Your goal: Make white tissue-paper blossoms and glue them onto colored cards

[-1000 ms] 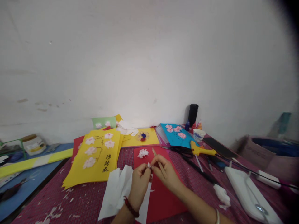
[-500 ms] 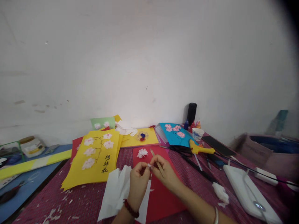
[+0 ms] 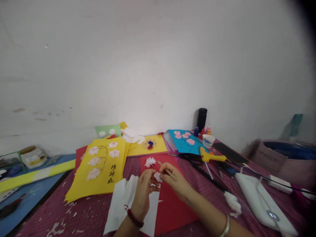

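Note:
My right hand [image 3: 174, 179] pinches a small white piece of thin paper [image 3: 158, 177] between thumb and fingertips. A thin wooden stick [image 3: 168, 171] is also held in that hand, slanting up to the left. My left hand [image 3: 144, 191] is close on the left of the piece, its fingers curved and apart; whether a fingertip touches the paper is hard to tell. Below my hands lie a red sheet [image 3: 172, 205] and white tissue paper [image 3: 118, 204]. A pinkish-white paper flower [image 3: 150, 162] sits on the red sheet's far part.
Yellow sheets with flowers [image 3: 84, 179] lie left, and a blue flower picture [image 3: 172, 138] lies behind. Right of my hands are a yellow glue gun [image 3: 213, 156], a paper cup [image 3: 208, 141], a black phone [image 3: 230, 153] and a white device with a cable [image 3: 264, 204]. Paper scraps [image 3: 58, 228] dot the cloth.
My left fingers have spread from their pinch at the paper. The small white piece now shows larger and flatter at my right fingertips. The stick has tipped slightly lower.

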{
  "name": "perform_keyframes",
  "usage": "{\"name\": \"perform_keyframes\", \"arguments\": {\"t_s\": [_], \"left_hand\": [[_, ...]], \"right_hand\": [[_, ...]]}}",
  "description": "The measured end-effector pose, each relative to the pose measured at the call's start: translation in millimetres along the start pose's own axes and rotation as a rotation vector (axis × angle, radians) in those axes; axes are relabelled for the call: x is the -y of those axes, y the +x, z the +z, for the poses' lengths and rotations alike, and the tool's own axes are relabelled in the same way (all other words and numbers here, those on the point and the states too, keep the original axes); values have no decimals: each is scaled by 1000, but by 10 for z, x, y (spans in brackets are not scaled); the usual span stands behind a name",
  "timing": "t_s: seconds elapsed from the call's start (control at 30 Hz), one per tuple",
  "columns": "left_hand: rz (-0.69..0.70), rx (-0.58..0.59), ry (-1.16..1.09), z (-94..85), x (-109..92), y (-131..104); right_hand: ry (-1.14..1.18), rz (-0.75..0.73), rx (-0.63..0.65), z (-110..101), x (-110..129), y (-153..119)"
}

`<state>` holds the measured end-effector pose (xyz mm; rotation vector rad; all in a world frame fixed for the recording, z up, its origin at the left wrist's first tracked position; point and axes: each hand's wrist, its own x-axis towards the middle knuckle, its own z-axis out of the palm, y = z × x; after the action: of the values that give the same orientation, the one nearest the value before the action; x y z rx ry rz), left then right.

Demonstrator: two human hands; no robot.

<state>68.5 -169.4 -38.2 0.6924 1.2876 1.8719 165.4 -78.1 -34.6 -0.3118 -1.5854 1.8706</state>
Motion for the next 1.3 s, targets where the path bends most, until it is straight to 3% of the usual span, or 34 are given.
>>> {"name": "perform_keyframes", "arguments": {"t_s": [0.17,0.33,0.47,0.63,0.83,1.07,1.3], "left_hand": [[-4,3,244,-64,-46,52],[-1,-86,153,-153,-70,81],[63,-145,138,-191,-30,116],[79,-149,90,-191,3,127],[25,-172,-16,-155,-65,91],[15,-216,35,-169,-54,122],[35,-179,52,-176,-36,123]], "right_hand": [[-159,-40,61,-19,18,18],[-255,-108,29,-83,-10,50],[-167,-147,-6,-125,52,53],[-282,-225,57,-108,136,-12],[-446,-260,14,-29,90,-103],[-448,-334,-18,-37,106,-154],[-623,-321,29,-22,69,-161]]}}
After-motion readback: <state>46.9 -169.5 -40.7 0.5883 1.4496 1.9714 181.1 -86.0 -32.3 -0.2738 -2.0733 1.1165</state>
